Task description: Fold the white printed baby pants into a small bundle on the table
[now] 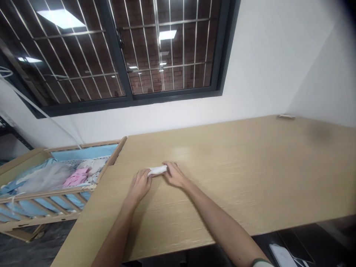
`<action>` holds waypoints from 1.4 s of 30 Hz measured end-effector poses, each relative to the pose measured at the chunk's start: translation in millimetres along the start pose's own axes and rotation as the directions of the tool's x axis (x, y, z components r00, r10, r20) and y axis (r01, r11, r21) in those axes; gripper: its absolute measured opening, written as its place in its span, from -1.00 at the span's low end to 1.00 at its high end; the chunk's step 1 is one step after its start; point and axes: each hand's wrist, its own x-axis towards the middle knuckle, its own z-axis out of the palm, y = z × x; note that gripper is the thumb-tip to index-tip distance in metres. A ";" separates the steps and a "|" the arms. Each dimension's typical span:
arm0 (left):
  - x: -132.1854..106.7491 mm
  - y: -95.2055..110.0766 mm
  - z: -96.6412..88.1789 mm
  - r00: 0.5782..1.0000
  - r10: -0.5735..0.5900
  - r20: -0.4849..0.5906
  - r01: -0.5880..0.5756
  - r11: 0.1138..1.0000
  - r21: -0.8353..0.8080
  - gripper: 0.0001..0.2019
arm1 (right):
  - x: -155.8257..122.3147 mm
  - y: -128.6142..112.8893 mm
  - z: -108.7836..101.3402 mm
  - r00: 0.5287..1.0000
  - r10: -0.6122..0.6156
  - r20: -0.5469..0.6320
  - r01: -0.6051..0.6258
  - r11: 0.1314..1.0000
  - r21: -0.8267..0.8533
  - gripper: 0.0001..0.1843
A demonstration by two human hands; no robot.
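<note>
1. Tabletop (250,167): spans below my arms.
2. Crib (50,194): beside its left side.
3. My left hand (140,182): fingers grasping white bundle's (157,170) left end.
4. My right hand (174,175): fingers grasping its right end.
5. Bundle: between both hands, over tabletop, material unclear.

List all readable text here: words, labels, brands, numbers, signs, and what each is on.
None legible.
White bundle between the left hand and right hand: no lettering visible.
Tabletop and crib: none visible.
White flat object, lower right: no readable marking.
</note>
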 end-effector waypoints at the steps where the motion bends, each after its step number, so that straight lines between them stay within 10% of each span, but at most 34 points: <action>1: 1.3 1.4 -2.9 1.000 -0.005 -0.027 0.004 1.000 -0.030 -0.74 | 1.8 -2.1 -0.8 0.998 0.037 -0.057 -0.034 0.997 0.062 -0.51; 5: -0.1 8.1 -8.4 0.998 -0.037 -0.047 0.026 0.974 -0.225 -0.61 | 8.6 -8.4 -4.1 0.972 0.173 -0.162 -0.099 0.917 0.386 -0.41; 9: -7.0 12.4 -2.4 0.980 -0.056 0.192 0.143 0.868 -0.476 -0.44 | 12.9 -3.8 3.1 0.933 0.300 -0.199 -0.170 0.855 0.491 -0.31; 15: -8.6 13.7 1.3 0.982 -0.082 0.168 0.086 0.996 -0.016 -0.68 | 11.5 12.5 13.9 0.924 0.342 -0.170 -0.245 0.872 0.424 -0.41; 19: -9.6 23.0 -3.6 0.988 0.014 0.153 -0.013 1.000 -0.008 -0.77 | 6.2 5.5 -1.3 0.966 0.154 -0.209 -0.111 0.973 0.205 -0.44; 22: -14.7 34.2 -2.7 0.953 0.236 0.192 -0.223 0.971 -0.084 -0.75 | 0.5 -12.9 -11.7 0.997 -0.075 -0.036 0.079 0.991 0.111 -0.44; 27: -23.7 44.5 4.7 0.846 0.424 0.324 -0.435 0.899 -0.041 -0.72 | -8.0 -32.5 -7.3 0.919 -0.199 0.340 0.176 0.980 0.096 -0.39; 32: -27.1 44.1 8.1 0.853 0.406 0.330 -0.424 0.906 -0.019 -0.71 | -0.1 -9.8 -6.2 0.890 -0.109 0.443 0.131 0.991 -0.020 -0.41; 42: -15.4 28.9 12.0 0.976 0.166 0.138 -0.164 0.986 -0.028 -0.73 | 4.7 22.5 2.9 0.993 0.033 0.110 -0.027 0.998 -0.061 -0.38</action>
